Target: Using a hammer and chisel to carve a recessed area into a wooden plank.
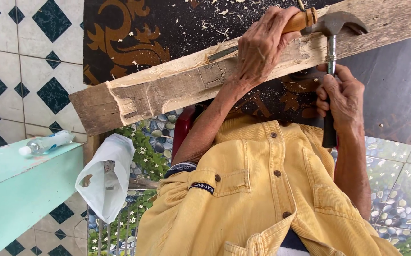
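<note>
A long weathered wooden plank (167,90) runs diagonally across my lap, with chopped recesses near its left end and middle. My left hand (260,47) lies over the plank and grips a chisel by its wooden handle (301,20); the blade is hidden under the hand. My right hand (340,97) is closed on a claw hammer's shaft, close under the head. The hammer's steel head (339,21) meets the end of the chisel handle. Its black grip (329,130) hangs below my hand. My yellow buttoned shirt (262,189) fills the lower frame.
Wood chips litter a dark mat with orange scrolls (129,38). A clear plastic bottle (44,143) lies on a pale green ledge (20,185). A white plastic bag (105,178) hangs beside it. A red seat (184,127) shows under my arm. White-and-dark diamond tiles lie to the left.
</note>
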